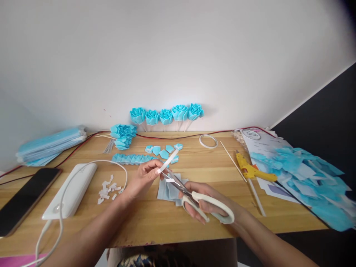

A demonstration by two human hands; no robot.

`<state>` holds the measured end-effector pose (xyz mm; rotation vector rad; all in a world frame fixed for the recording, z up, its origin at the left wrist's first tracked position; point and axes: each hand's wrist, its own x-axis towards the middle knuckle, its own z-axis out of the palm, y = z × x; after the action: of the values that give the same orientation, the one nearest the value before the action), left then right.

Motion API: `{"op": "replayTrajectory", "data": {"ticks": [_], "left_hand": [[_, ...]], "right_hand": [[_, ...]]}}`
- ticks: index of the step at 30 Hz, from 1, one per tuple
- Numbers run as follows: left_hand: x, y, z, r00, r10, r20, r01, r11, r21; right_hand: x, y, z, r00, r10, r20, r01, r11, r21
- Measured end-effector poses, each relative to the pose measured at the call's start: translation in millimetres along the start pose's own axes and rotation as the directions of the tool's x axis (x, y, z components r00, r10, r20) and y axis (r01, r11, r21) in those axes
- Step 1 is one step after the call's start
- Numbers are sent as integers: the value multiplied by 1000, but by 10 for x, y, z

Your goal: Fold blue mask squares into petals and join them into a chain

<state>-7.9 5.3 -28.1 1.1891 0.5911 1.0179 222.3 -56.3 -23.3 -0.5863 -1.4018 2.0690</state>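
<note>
Between the thumb and fingers of my left hand (146,174) is a thin white strip (169,160), its long end sticking up to the right. My right hand (204,198) grips white-handled scissors (225,209), fingers through the loops. Their blades reach toward the strip near my left fingertips, and a small white piece (170,180) shows at the blades. Below the scissors lie pale blue fabric squares (168,191). Folded blue petals (156,150) rest behind my hands, beside a row of folded blue pieces (130,159). Small cut white bits (104,192) are scattered left of my left hand.
Blue fabric roses (166,116) lean against the wall, with more roses (122,135) lying at left. A tape roll (208,141), yellow glue gun (251,168) and blue scrap pile (308,178) are rightward. A white power bank (73,189), phone (26,198) and blue stack (52,142) stand left.
</note>
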Motion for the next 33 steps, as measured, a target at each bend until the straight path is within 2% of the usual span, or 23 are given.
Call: {"op": "replayTrajectory", "data": {"ticks": [7,14,24,30,33], "left_hand": [[4,15,-24,995,102,10,-102,995,9],[-16,-4,-32,999,31,7,-32,999,34],[-8,-60,-81,995,86,44,-89,994,61],[-9,-32,-58,998,57,35,-60,995,86],[-11,-18,-41,999,40,17,-41,996,80]], "right_hand": [[80,-44,15,1000,-24,13,24,1000,5],[131,-74,19,998,-61,30,61,998,12],[154,-89,75,999,-41,-16,42,996,81],[133,-82,100,999,11,-39,-6,991,131],[118,-90,117,998,-4,-59,12,991,136]]}}
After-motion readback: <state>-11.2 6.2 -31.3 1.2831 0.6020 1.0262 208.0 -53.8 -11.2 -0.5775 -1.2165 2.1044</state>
